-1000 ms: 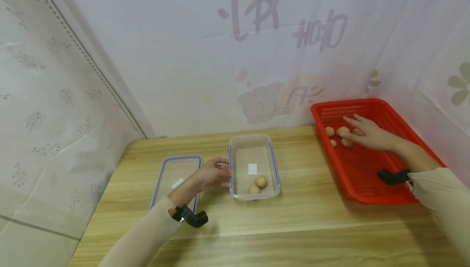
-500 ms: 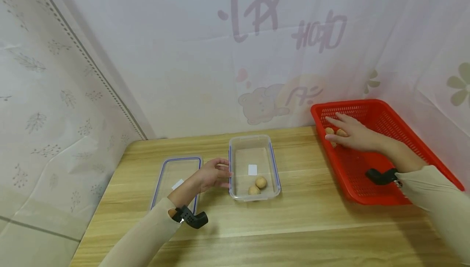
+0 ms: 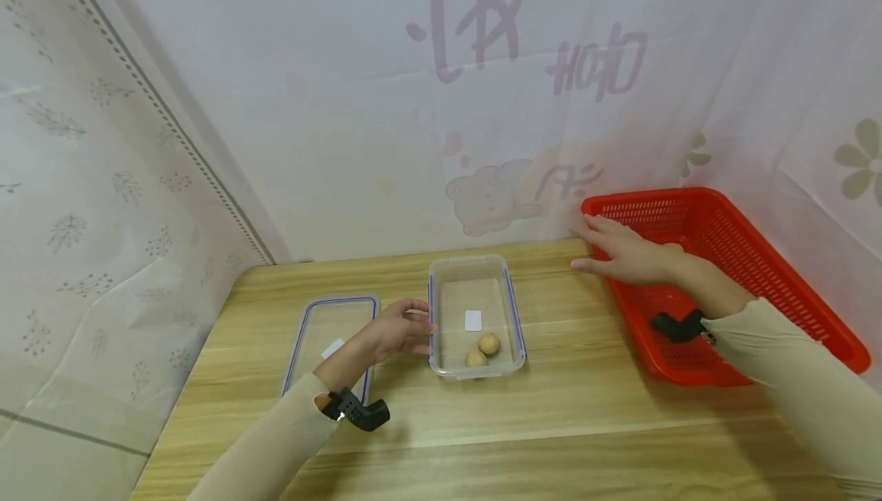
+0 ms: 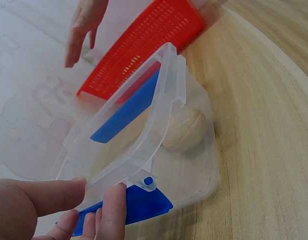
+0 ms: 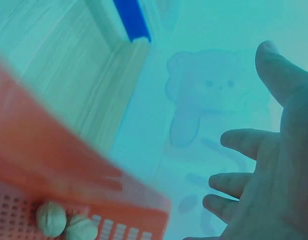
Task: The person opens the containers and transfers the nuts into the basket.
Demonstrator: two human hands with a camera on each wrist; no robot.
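My left hand (image 3: 398, 329) holds the left side of a clear plastic food container (image 3: 472, 271) with blue sealing edges, thumb and fingers at its rim in the left wrist view. Two walnuts lie in the container's near end, one here (image 3: 489, 343) and the other beside it (image 3: 475, 358). Over the left rim of a red perforated basket (image 3: 751, 256) hovers my right hand (image 3: 630, 257), fingers spread and nothing seen in its grasp. Walnuts (image 5: 51, 219) show inside the basket in the right wrist view; in the head view the hand and forearm hide most of them.
A clear lid with a blue seal (image 3: 338, 303) lies left of the container, partly under my left forearm. Everything stands on a wooden table (image 3: 441, 447). Printed cloth curtains (image 3: 331, 126) rise behind and at both sides.
My right hand has moved left from above the walnuts to the basket's left rim. The left hand and container have stayed in place, with the same two walnuts inside.
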